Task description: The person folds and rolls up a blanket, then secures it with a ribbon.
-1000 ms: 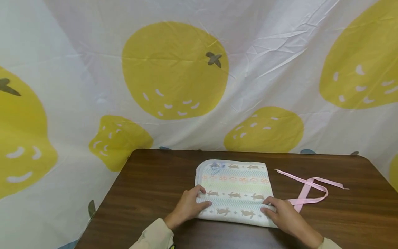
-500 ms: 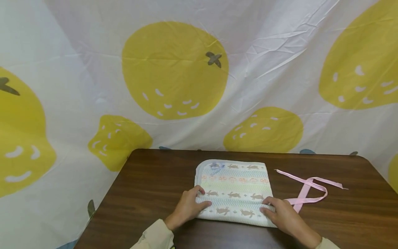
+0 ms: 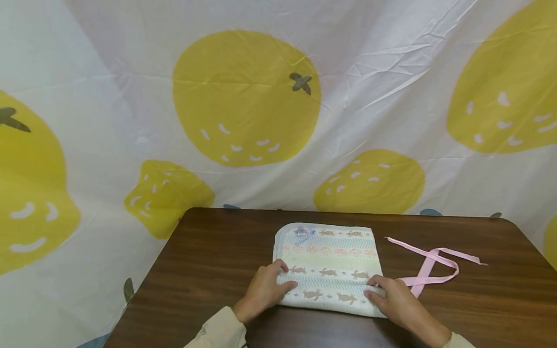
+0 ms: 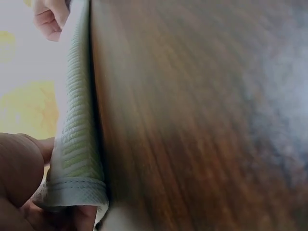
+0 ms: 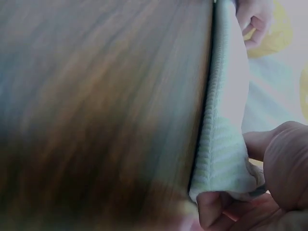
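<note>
A folded, quilted cloth (image 3: 328, 258) with brown animal figures and pale blue, green and orange bands lies on the table. My left hand (image 3: 263, 291) pinches its left edge near the front, thumb on top. On the opposite edge my right hand (image 3: 401, 303) does the same, its thumb lying over the cloth. In the left wrist view, fingers reach beneath the stitched hem of the cloth (image 4: 79, 139). The right wrist view shows the layered corner of the cloth (image 5: 224, 163) between thumb and fingers.
A pink ribbon (image 3: 426, 267) lies loosely looped to the right of the cloth, one end running close to my right hand. The dark wood table (image 3: 209, 251) has rounded back corners. Behind it hangs a white curtain (image 3: 109, 121) printed with yellow fruit.
</note>
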The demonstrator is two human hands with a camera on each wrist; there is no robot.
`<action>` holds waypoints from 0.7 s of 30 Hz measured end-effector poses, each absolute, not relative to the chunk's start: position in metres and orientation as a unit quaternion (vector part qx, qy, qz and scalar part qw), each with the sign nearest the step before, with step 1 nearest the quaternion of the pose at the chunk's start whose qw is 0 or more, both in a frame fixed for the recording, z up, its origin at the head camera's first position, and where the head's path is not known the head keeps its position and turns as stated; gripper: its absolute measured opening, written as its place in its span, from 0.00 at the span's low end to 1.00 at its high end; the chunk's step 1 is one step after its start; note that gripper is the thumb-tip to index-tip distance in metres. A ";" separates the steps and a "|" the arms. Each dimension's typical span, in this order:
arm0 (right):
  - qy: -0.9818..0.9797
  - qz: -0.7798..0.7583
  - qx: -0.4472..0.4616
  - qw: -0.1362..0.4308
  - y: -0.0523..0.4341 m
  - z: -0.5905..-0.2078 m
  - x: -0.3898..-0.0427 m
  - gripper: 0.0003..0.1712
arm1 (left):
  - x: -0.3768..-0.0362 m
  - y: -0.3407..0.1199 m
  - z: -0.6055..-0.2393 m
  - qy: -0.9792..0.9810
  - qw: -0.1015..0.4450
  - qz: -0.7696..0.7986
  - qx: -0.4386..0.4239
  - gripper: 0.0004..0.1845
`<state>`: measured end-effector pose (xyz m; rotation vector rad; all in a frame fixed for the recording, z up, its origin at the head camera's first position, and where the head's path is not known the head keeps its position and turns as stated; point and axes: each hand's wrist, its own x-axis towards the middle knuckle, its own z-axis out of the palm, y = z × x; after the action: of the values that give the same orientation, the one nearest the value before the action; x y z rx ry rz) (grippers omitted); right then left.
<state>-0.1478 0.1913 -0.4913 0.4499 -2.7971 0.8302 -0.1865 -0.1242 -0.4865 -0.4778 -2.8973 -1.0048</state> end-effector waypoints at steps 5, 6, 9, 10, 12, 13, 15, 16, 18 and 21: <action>-0.940 0.242 0.200 0.135 0.191 -0.492 -0.147 0.09 | -0.185 -0.123 -0.487 -0.952 0.050 -0.263 -0.148 0.18; -0.939 0.227 0.211 0.148 0.191 -0.492 -0.147 0.10 | -0.184 -0.123 -0.487 -0.955 0.063 -0.248 -0.149 0.19; -0.929 0.178 0.250 0.206 0.191 -0.492 -0.147 0.15 | -0.182 -0.122 -0.488 -0.959 0.116 -0.201 -0.165 0.19; -0.923 0.164 0.263 0.228 0.191 -0.492 -0.147 0.17 | -0.181 -0.121 -0.489 -0.957 0.134 -0.189 -0.174 0.18; -0.908 0.143 0.290 0.268 0.191 -0.491 -0.148 0.20 | -0.180 -0.120 -0.489 -0.951 0.167 -0.170 -0.195 0.17; -0.899 0.138 0.305 0.281 0.191 -0.491 -0.148 0.21 | -0.179 -0.119 -0.489 -0.947 0.183 -0.163 -0.207 0.16; -0.887 0.130 0.335 0.290 0.190 -0.490 -0.147 0.22 | -0.179 -0.118 -0.489 -0.939 0.201 -0.156 -0.230 0.14; -0.884 0.125 0.347 0.289 0.190 -0.489 -0.146 0.21 | -0.178 -0.117 -0.490 -0.935 0.208 -0.156 -0.242 0.12; -0.881 0.115 0.364 0.281 0.190 -0.489 -0.142 0.20 | -0.178 -0.117 -0.489 -0.927 0.215 -0.155 -0.266 0.09; -0.884 0.095 0.371 0.269 0.191 -0.488 -0.136 0.18 | -0.176 -0.119 -0.489 -0.917 0.216 -0.153 -0.297 0.05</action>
<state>-0.1362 0.1908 -0.4882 1.0016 -2.3831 0.2569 -0.1764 -0.1190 -0.4886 -0.8230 -2.5423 -0.4248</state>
